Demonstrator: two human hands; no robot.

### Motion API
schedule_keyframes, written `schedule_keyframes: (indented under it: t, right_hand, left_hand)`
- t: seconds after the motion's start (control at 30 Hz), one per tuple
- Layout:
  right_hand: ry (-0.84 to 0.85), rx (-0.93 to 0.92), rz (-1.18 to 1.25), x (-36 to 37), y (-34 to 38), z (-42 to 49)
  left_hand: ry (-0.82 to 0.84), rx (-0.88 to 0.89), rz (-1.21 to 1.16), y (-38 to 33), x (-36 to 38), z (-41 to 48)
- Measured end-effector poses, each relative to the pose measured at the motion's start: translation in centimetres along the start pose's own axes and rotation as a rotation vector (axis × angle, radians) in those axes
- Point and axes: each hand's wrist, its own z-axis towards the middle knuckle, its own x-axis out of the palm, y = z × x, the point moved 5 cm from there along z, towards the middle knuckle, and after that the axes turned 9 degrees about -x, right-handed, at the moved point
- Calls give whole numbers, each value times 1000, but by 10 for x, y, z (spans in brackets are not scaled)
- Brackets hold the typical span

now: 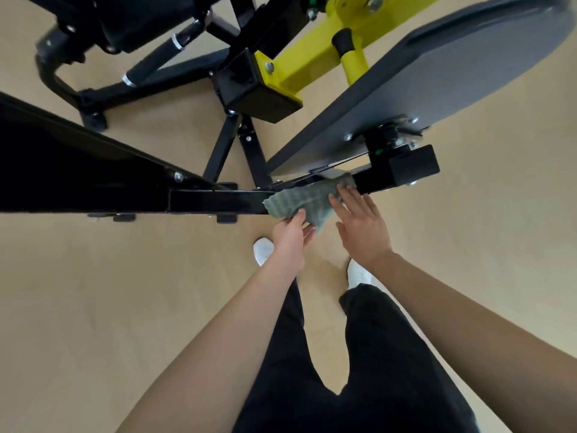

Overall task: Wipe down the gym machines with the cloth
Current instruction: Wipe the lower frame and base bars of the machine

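Observation:
A grey-green cloth (pixel 301 200) is draped over the black square bar (pixel 215 201) of a gym machine, just below the machine's grey padded seat (pixel 437 85). My left hand (pixel 292 237) pinches the cloth's lower edge between thumb and fingers. My right hand (pixel 359 223) lies beside it with straight fingers, their tips pressing the cloth's right end against the bar.
A yellow frame arm (pixel 312 64) and black struts (pixel 221 148) rise behind the bar. A wide black pad (pixel 68 164) fills the left side. More black frame tubes (pixel 146 70) stand at the top left. Beige floor (pixel 109 292) spreads around my white shoes (pixel 263 250).

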Motion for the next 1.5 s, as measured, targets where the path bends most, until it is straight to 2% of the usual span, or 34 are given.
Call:
schedule_keyframes:
  t: [0.17, 0.4, 0.5, 0.67, 0.9, 1.07, 1.2, 1.37, 1.5]
  right_hand:
    - [-110, 27, 40, 3, -16, -15]
    - [-364, -217, -4, 10, -48, -20]
    - [-445, -297, -28, 13, -49, -16]
    - [-436, -360, 17, 22, -24, 2]
    - [-541, -519, 12, 42, 37, 44]
    - [-689, -587, -77, 61, 62, 54]
    - [-810, -574, -93, 67, 60, 51]
    - [-963, -653, -89, 70, 42, 43]
    - [-1126, -726, -88, 76, 24, 34]
  left_hand:
    - [14, 56, -103, 22, 20, -6]
    - [83, 172, -252, 49, 61, -9]
    - [29, 280, -306, 53, 58, -3]
    - [-108, 451, -376, 42, 14, 15]
    - [-12, 611, -476, 13, -42, 49]
    - [71, 770, -478, 2, -70, 64]
    - [133, 941, -427, 4, -74, 74]
    - [245, 1148, -391, 7, -62, 94]
    - [284, 1227, -351, 13, -46, 109]
